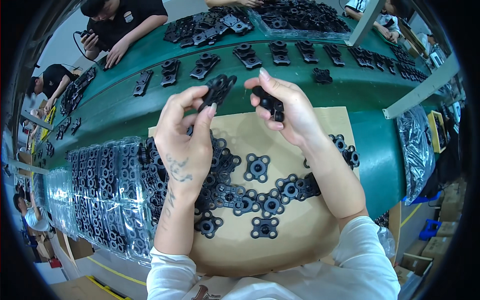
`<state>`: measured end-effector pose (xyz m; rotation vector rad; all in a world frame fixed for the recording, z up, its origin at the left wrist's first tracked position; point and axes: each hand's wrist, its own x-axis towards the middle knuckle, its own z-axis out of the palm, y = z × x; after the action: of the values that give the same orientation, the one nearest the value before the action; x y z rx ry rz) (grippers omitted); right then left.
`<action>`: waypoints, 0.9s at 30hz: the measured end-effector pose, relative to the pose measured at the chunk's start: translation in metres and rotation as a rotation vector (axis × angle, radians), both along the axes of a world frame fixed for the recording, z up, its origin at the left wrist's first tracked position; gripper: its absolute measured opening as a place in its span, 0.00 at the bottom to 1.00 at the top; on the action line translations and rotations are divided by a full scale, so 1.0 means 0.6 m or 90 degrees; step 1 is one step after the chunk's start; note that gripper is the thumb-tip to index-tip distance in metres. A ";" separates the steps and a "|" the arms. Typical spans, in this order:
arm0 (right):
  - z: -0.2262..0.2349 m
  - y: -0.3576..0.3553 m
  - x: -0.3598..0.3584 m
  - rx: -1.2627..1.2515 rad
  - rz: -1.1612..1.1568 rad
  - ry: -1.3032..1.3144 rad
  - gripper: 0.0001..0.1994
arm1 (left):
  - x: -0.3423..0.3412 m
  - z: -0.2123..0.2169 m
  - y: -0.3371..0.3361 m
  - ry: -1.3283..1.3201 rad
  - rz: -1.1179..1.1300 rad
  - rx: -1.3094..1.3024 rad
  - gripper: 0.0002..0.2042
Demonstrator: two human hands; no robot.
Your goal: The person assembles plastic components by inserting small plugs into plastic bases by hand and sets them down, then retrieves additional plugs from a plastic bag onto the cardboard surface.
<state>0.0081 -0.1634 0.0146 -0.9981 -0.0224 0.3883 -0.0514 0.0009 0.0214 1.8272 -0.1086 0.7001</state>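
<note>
Above green table point(372, 142), left hand point(187, 125) pinching black part point(219, 91), right hand point(290, 107) gripping small black pieces point(270, 103)

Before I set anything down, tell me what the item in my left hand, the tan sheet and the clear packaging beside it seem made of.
Black item in your left hand: perhaps satin plastic, by its soft sheen; blur leaves it open.
Tan sheet: likely matte cardboard, by its dull brown face.
Clear packaging: apparently glossy plastic, by bright glints and black parts showing through.

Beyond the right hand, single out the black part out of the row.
The small squarish part; unlike the elongated row parts, it lies nearer the viewer.
</note>
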 end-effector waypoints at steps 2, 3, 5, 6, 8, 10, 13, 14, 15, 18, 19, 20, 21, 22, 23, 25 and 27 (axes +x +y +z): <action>0.002 0.000 -0.003 -0.008 0.022 0.002 0.13 | 0.007 -0.008 0.006 -0.058 -0.016 0.091 0.14; 0.003 0.000 -0.006 -0.017 0.042 0.005 0.13 | 0.010 -0.012 0.009 -0.115 -0.035 0.181 0.14; 0.003 0.001 -0.008 -0.035 0.080 0.009 0.14 | 0.013 -0.016 0.014 -0.229 -0.073 0.360 0.15; 0.003 -0.001 -0.007 -0.035 0.081 0.009 0.14 | 0.013 -0.015 0.012 -0.229 -0.072 0.360 0.15; 0.000 -0.005 -0.003 -0.043 0.041 -0.035 0.14 | 0.013 -0.009 0.000 -0.249 -0.095 0.320 0.14; -0.001 -0.008 0.001 -0.050 0.001 -0.080 0.13 | 0.012 -0.005 -0.010 -0.268 -0.118 0.280 0.13; 0.005 -0.004 -0.008 -0.062 0.022 -0.114 0.13 | 0.002 -0.003 -0.014 -0.056 -0.185 0.002 0.14; 0.006 -0.003 -0.012 -0.068 0.031 -0.131 0.13 | -0.001 -0.002 -0.015 0.051 -0.216 -0.138 0.15; 0.007 -0.001 -0.013 -0.074 0.040 -0.148 0.13 | -0.003 -0.002 -0.014 0.157 -0.244 -0.278 0.16; 0.003 -0.002 -0.009 0.054 0.052 -0.081 0.13 | 0.004 -0.006 -0.005 0.201 -0.330 -0.383 0.17; 0.001 -0.002 -0.008 0.117 0.057 -0.046 0.13 | 0.006 -0.007 -0.002 0.224 -0.373 -0.435 0.18; -0.001 -0.002 -0.007 0.180 0.062 -0.011 0.14 | 0.007 -0.007 0.000 0.246 -0.417 -0.486 0.19; -0.003 -0.002 -0.005 0.177 0.066 -0.013 0.14 | 0.006 -0.006 0.000 0.242 -0.416 -0.489 0.19; -0.007 -0.003 -0.004 0.194 0.084 -0.012 0.14 | 0.005 -0.005 0.000 0.233 -0.407 -0.493 0.19; -0.011 -0.004 -0.003 0.211 0.102 -0.012 0.14 | 0.004 -0.004 -0.002 0.224 -0.397 -0.497 0.19; -0.014 -0.004 -0.002 0.243 0.138 -0.009 0.14 | 0.003 -0.003 -0.003 0.207 -0.377 -0.506 0.20; -0.011 -0.003 -0.004 0.233 0.125 0.006 0.13 | 0.002 -0.003 -0.005 0.202 -0.377 -0.499 0.20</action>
<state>0.0054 -0.1651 0.0080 -0.6331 -0.1776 0.5468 -0.0501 -0.0023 0.0199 1.0401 -0.1332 -0.0004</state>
